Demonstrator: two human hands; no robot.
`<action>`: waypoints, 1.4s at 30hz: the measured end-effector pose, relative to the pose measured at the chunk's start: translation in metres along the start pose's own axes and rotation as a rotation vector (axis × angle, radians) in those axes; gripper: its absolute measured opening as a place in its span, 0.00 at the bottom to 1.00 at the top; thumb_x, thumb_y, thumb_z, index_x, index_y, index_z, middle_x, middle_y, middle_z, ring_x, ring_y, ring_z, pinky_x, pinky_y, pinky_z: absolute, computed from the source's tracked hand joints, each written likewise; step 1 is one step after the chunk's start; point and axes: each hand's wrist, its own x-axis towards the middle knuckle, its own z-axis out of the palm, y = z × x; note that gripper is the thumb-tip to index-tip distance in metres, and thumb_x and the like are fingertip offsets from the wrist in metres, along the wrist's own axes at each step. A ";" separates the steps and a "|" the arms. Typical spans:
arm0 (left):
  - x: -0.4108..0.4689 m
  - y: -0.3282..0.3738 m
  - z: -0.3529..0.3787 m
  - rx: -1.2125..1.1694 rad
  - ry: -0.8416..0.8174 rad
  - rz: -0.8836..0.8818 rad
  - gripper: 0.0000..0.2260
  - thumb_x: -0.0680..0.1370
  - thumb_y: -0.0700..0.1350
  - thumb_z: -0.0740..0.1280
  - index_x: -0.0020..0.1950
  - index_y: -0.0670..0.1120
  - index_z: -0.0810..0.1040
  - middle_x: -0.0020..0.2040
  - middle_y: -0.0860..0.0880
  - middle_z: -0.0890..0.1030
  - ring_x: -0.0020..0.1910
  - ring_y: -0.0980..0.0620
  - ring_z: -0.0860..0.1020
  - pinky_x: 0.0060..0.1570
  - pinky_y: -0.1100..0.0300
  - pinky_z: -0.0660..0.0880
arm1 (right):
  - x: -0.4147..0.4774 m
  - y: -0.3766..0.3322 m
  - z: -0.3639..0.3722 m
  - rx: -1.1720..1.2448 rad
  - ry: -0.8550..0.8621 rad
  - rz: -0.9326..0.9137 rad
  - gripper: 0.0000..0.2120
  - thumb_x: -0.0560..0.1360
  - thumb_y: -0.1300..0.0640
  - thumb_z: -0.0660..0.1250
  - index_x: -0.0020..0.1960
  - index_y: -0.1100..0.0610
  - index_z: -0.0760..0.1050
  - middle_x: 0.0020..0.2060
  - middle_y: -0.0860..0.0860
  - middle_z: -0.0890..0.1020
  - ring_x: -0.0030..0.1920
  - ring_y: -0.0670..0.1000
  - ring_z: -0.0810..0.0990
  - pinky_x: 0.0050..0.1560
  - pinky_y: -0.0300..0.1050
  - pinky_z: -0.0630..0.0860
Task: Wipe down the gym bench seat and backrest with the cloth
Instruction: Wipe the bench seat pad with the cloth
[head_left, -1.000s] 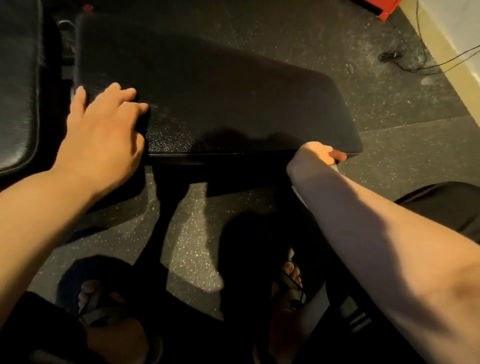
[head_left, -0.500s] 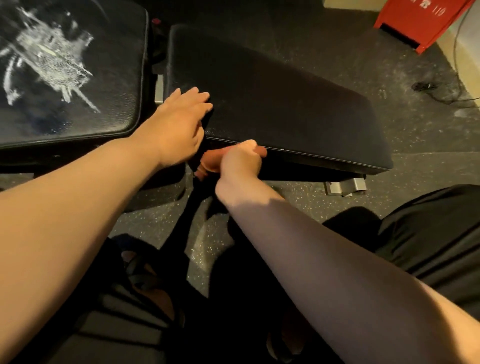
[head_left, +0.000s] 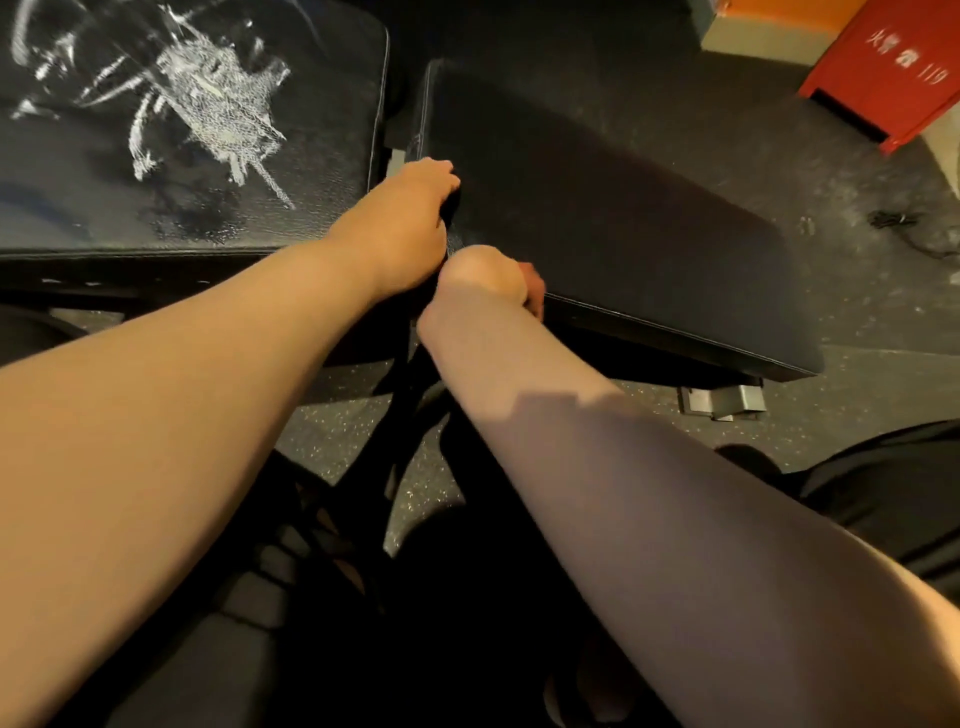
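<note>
**Desk:** Start at the fingers. What have you got?

**Me:** Just left of the frame's centre, the left hand has its fingers bent close together over the near corner of the clean pad. I read that as a bracing grip to keep the pad from rocking. The right hand is balled up right below it, touching the left hand and pressed to the pad's near edge. Its fingertips are tucked out of my sight. They seem closed round a reddish scrap poking out past the knuckles, which I take for the cloth. Most of it is hidden.

**Desk:** Why so low on the edge?

**Me:** My guess is it's doing the rim and side seam, which a flat pass over the top would miss. That would explain the fist rather than a flat palm.

**Desk:** And further out?

**Me:** The smeared pad fills the upper left, with a narrow gap between it and the clean one. White streaks are spread across it, so I'd say that one hasn't been wiped yet. Beyond the pads there's speckled floor, a metal bracket under the clean pad's right end, and a red box in the upper right corner.
</note>
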 end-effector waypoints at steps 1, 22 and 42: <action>0.002 0.001 -0.001 -0.027 0.024 -0.037 0.25 0.80 0.33 0.56 0.77 0.43 0.66 0.79 0.46 0.62 0.79 0.47 0.60 0.77 0.56 0.55 | -0.004 -0.005 0.000 0.022 -0.002 0.000 0.10 0.81 0.56 0.63 0.60 0.56 0.78 0.55 0.53 0.78 0.50 0.59 0.77 0.37 0.58 0.76; 0.020 -0.009 -0.020 -0.183 0.132 -0.223 0.22 0.78 0.35 0.55 0.70 0.45 0.76 0.69 0.44 0.75 0.69 0.45 0.72 0.68 0.55 0.68 | -0.052 -0.058 0.007 0.246 -0.190 0.021 0.11 0.83 0.62 0.57 0.63 0.60 0.74 0.47 0.57 0.77 0.49 0.56 0.77 0.48 0.34 0.77; 0.011 -0.010 -0.036 -0.233 0.113 -0.221 0.20 0.76 0.39 0.56 0.64 0.48 0.80 0.58 0.46 0.81 0.57 0.45 0.78 0.59 0.52 0.74 | -0.008 -0.009 -0.008 -0.167 0.359 -0.285 0.26 0.85 0.51 0.54 0.80 0.57 0.56 0.80 0.55 0.59 0.79 0.58 0.55 0.79 0.54 0.50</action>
